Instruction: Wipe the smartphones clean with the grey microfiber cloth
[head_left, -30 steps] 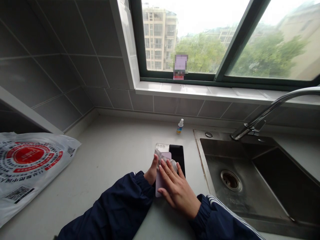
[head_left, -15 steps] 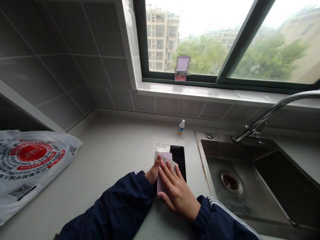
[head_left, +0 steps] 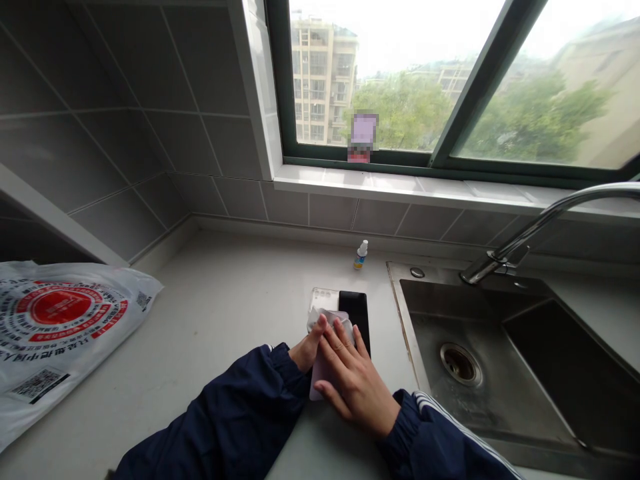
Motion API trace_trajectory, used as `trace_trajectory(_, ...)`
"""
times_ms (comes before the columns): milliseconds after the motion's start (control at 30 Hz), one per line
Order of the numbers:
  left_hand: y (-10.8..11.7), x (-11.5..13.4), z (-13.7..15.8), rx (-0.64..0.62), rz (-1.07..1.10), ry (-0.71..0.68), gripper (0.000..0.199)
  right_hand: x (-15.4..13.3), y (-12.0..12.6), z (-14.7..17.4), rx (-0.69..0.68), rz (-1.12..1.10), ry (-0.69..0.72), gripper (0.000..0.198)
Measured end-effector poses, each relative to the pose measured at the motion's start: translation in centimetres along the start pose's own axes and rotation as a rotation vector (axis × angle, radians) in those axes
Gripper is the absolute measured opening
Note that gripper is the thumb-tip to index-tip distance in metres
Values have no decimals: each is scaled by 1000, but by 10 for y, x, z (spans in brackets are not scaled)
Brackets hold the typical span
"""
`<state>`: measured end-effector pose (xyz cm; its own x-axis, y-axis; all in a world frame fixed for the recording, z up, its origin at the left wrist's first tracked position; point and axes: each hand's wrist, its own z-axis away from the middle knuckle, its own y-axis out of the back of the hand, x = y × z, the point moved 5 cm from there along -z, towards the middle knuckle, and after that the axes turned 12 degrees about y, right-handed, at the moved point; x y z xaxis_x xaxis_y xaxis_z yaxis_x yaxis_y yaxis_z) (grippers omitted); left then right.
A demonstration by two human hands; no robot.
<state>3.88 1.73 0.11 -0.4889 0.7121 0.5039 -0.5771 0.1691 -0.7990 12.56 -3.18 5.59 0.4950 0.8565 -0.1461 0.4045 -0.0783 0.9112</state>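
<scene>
A lilac phone (head_left: 320,380) is held low over the counter between my two hands. My left hand (head_left: 306,348) grips its left side with the thumb up; the other fingers are hidden. Across the phone lies my right hand (head_left: 350,380), its long fingers extended and pressing a thin white wipe (head_left: 315,319) against the surface. The wipe is crumpled at the phone's far end. Just beyond, on the counter, a clear phone case (head_left: 320,297) with camera holes lies beside a black-screened phone (head_left: 355,307), both partly covered by my hands.
A small spray bottle (head_left: 361,255) stands upright behind the phones. On the right is a steel sink (head_left: 407,320) with a chrome faucet (head_left: 520,230). A printed white plastic bag (head_left: 107,283) lies on the white counter (head_left: 200,300) at the left. A window sill (head_left: 400,184) runs along the back.
The phone's far end has tipped slightly and shows more at the top right. The wipe has shifted and bunched toward its left. Both hands stay nearly in place.
</scene>
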Motion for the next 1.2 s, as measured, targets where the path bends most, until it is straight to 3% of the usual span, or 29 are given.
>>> trace_trajectory(200,1,3,-4,-43,33,-89,34,6,3,-8,53,17,-102,69)
trace_trajectory(400,-2,3,4,60,74,16,53,2,1,-4,27,8,-13,64)
trace_trajectory(500,-2,8,4,94,121,-12,56,2,2,0,45,22,-37,58)
trace_trajectory(667,-2,26,7,125,104,-71,71,-9,5,1,9,6,91,49)
trace_trajectory(900,6,47,11,128,150,-176,87,-8,14,2,145,42,67,42)
trace_trajectory(1067,12,45,9,123,149,-165,87,-11,10,2,173,44,106,41)
trace_trajectory(1200,15,37,5,152,118,-107,90,-18,3,0,82,-5,141,42)
